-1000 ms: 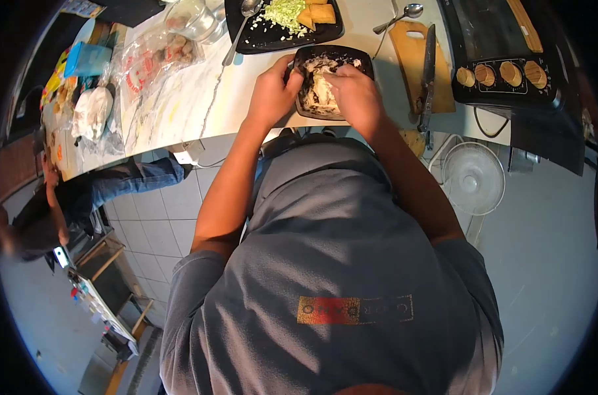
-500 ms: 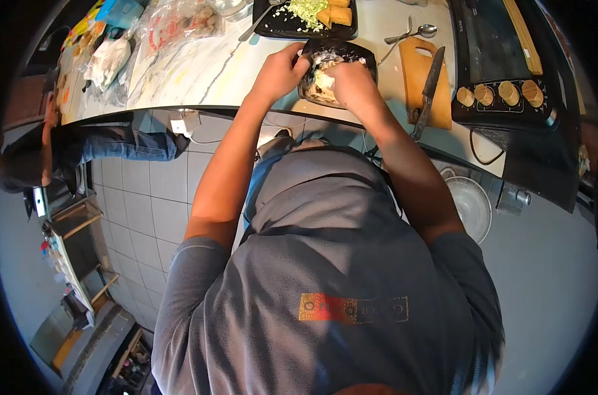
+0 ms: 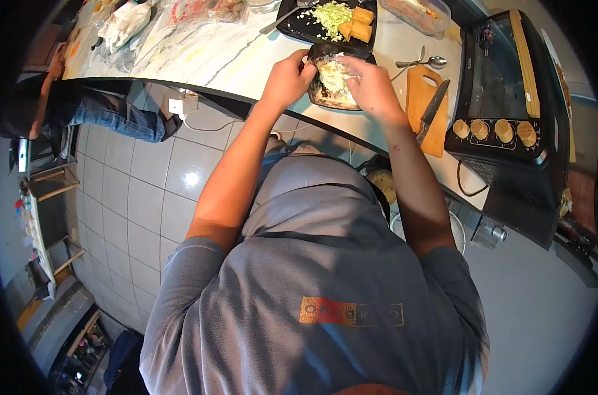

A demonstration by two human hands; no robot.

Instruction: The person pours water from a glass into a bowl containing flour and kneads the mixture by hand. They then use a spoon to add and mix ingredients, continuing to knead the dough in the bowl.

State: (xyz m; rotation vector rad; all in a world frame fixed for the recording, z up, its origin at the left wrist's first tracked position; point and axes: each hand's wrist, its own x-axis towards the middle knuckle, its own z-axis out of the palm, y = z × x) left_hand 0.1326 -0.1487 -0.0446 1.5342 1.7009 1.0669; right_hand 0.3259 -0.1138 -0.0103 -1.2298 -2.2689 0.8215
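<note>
A black square bowl holds a pale, creamy mixture, some of it smeared on the dark inner walls. My left hand grips the bowl's left rim with thumb and fingers. Over the right side of the bowl, my right hand has its curled fingers at the mixture; whether they pinch anything is hard to see. Just behind the bowl is a black plate with chopped green pieces and golden-brown blocks.
A knife lies on a wooden cutting board, right of my hands. Behind it are a spoon and a fork. A black oven stands at right. Plastic bags lie at left, near another person's jeans-clad leg.
The view has turned, so the counter now slopes down to the right. My right hand's fingers have lifted and show more over the mixture. My left hand still holds the bowl's rim.
</note>
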